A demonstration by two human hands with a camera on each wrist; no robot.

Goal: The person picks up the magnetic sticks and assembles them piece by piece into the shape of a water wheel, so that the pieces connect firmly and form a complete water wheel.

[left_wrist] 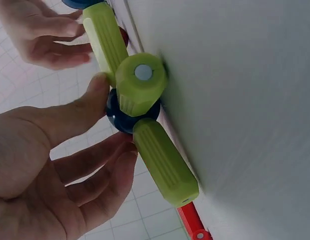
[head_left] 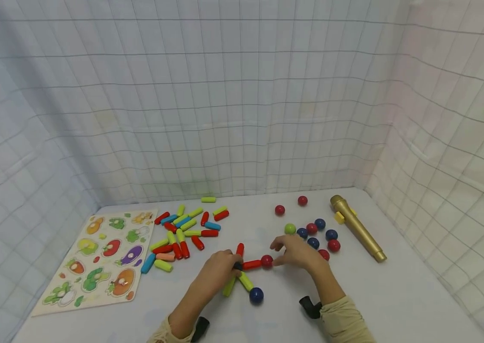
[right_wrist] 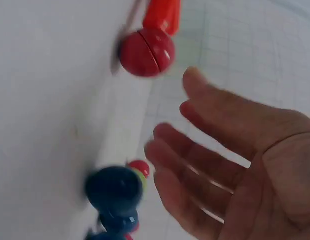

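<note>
My left hand (head_left: 218, 269) pinches a dark blue ball (left_wrist: 119, 119) between thumb and fingers; this ball is the hub of a joined rod-and-ball piece. Lime green rods (left_wrist: 166, 162) stick out from it, one pointing straight at the left wrist camera. Two red rods (head_left: 252, 265) also extend from the hub area in the head view. One of them ends in a red ball (head_left: 266, 261), and a green rod ends in another blue ball (head_left: 256, 296). My right hand (head_left: 296, 252) is beside the red ball, fingers loosely bent and holding nothing.
Several loose green, red and blue rods (head_left: 188, 225) lie at the left. A vegetable picture board (head_left: 70, 281) is farther left. Several loose balls (head_left: 331, 234) are at the right, beside a gold toy microphone (head_left: 359, 228). White gridded cloth (head_left: 242, 95) hangs around the table.
</note>
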